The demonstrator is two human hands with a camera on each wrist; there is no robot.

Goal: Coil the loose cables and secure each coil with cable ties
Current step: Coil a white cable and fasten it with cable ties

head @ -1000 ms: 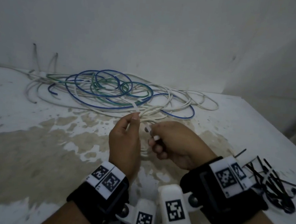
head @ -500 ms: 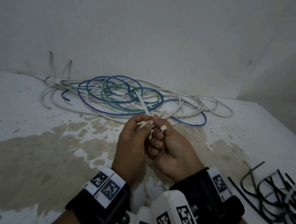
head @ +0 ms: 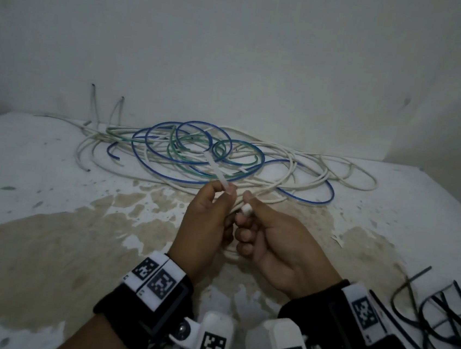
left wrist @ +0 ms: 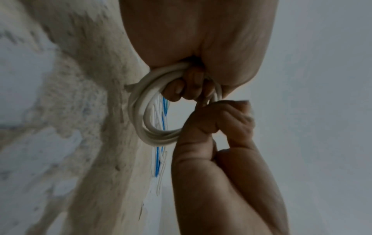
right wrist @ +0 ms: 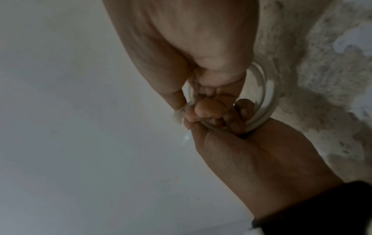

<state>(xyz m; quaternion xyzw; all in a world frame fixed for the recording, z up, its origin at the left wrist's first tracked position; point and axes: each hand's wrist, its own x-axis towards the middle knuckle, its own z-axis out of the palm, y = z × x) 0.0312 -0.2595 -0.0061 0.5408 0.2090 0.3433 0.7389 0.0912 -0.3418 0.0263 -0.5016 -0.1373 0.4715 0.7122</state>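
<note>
We hold a small white cable coil [left wrist: 145, 120] above the stained table [head: 46, 234]. Our left hand [head: 204, 222] pinches the white cable tie's [head: 218, 170] translucent tail; our right hand [head: 276, 241] curls round the coil, gripping the tie's head.

Head view downward; both wrist views close on shared white coil [left wrist: 145, 111].
</note>
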